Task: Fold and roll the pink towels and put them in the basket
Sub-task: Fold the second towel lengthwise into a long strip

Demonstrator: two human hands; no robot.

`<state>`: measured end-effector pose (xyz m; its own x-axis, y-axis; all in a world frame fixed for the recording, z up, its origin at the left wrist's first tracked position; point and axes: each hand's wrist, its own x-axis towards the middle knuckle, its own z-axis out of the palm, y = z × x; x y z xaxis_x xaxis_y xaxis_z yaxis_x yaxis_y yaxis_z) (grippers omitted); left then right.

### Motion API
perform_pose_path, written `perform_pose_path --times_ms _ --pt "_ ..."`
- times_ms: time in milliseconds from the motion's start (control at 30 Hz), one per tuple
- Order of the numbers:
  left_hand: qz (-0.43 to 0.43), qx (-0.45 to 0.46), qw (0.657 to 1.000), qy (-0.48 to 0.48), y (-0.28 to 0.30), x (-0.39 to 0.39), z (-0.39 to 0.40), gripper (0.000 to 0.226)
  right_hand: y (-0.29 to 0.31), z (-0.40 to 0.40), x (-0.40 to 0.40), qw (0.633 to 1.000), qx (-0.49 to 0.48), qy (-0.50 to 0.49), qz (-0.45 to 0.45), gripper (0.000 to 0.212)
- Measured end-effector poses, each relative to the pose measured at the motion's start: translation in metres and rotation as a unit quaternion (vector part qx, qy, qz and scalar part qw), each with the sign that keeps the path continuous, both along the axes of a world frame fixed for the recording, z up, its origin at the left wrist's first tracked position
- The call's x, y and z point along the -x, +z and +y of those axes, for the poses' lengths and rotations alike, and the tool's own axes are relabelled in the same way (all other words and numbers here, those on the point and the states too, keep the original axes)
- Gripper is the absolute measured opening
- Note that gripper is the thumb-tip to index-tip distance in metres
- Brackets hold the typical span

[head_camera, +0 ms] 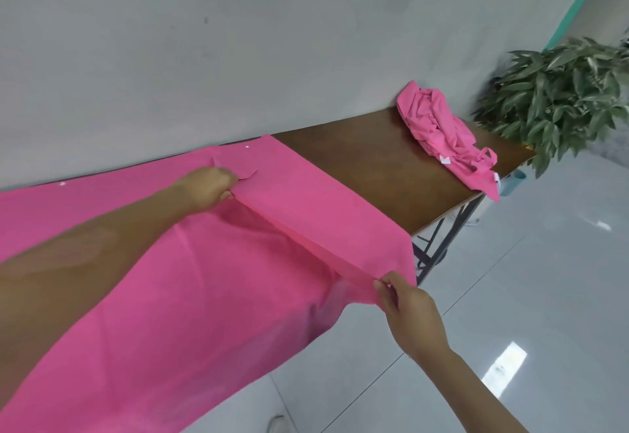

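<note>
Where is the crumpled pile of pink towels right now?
In the head view, the crumpled pile of pink towels lies at the far right end of the brown table, against the wall, beside the leafy plant.

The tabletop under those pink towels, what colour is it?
Dark brown, wood-like; the table shows best in the head view.

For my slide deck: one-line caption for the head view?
Both hands, left hand and right hand, grip a fold of the spread pink towel on the table.
</note>
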<state>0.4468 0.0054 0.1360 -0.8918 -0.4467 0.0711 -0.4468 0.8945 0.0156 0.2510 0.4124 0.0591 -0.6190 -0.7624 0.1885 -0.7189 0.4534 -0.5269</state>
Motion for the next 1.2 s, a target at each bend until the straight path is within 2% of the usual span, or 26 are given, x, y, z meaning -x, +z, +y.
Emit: perform_pose_path --times_ms 100,367,700,967,1200 --pt "-0.018 0.012 0.999 0.028 0.006 -0.036 0.015 0.015 -0.007 0.01 -0.028 1.0 0.016 0.009 -0.007 0.019" --pt "0.002 0.052 0.998 0.037 0.015 -0.13 0.037 0.017 -0.001 0.018 -0.104 0.999 0.012 0.036 -0.031 0.023" --pt "0.01 0.072 0.994 0.077 0.038 -0.243 0.028 0.013 0.024 0.002 -0.202 0.993 0.047 0.086 -0.072 0.02" --pt "0.006 0.095 0.994 0.059 0.05 -0.345 0.006 0.015 0.025 -0.016 -0.317 0.992 0.061 0.062 -0.094 0.021" --pt "0.006 0.136 0.99 0.029 0.066 -0.44 -0.017 0.013 0.032 -0.032 -0.441 0.989 0.086 0.074 -0.091 0.012"
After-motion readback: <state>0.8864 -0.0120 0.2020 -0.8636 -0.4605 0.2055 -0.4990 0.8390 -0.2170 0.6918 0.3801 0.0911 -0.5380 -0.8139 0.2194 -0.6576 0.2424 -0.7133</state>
